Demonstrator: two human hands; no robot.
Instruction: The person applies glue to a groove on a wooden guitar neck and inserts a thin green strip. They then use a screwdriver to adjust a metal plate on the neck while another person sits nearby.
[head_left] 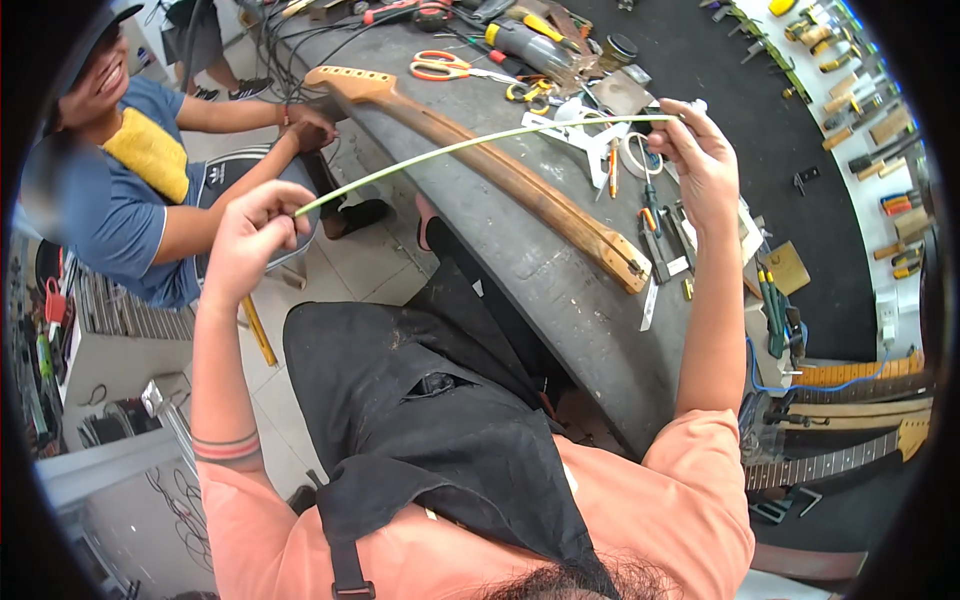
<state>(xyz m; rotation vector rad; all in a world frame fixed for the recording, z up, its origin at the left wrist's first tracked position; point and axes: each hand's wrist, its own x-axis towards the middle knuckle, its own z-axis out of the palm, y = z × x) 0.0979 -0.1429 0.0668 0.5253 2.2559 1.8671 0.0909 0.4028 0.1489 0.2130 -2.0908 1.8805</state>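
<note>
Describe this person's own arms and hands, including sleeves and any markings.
The left hand and right hand are bare, with no gloves. Short, plain peach-orange sleeves cover the upper arms. Dark bands with a reddish one between ring the left arm near the elbow; the right arm shows no such marking.

Single head view; faces down, close over the workbench [600, 335].

Peach short-sleeved shirt [665, 500], black apron [400, 375] (buckled strap [345, 562]).
</note>
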